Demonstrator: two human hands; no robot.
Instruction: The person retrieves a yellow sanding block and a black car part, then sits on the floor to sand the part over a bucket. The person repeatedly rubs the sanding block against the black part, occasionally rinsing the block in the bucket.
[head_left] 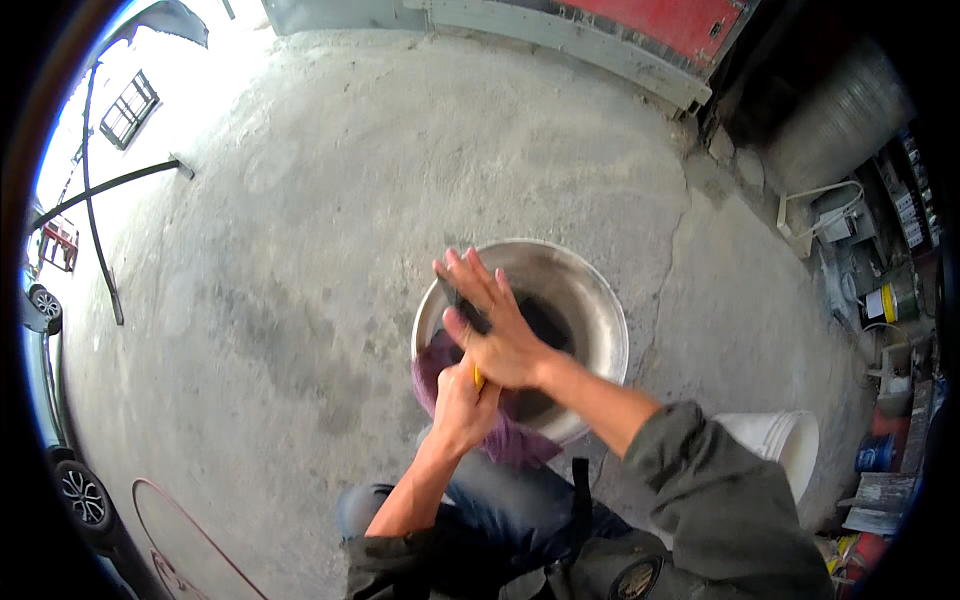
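Both hands meet over a round metal basin [598, 300] on the concrete floor. My left hand [463, 405] is closed around a yellow-handled tool [479, 377]; most of its handle is hidden. A dark piece [470, 315], which looks like the tool's far end, shows beside the right thumb. My right hand [500, 340] lies just beyond the left, fingers stretched out and spread against or over that dark piece; whether it presses on it I cannot tell. A purple cloth [425, 375] hangs over the basin's near left rim. Inside the basin is something dark, partly covered by my hands.
A white bucket [795, 445] lies tipped beside my right arm. Containers, including a dark pail [890, 303], line the right side near a blurred drum [840, 115]. Stand legs [105, 240] and a parked car's wheel [83, 495] are left. A thin hose [190, 520] curves on the floor.
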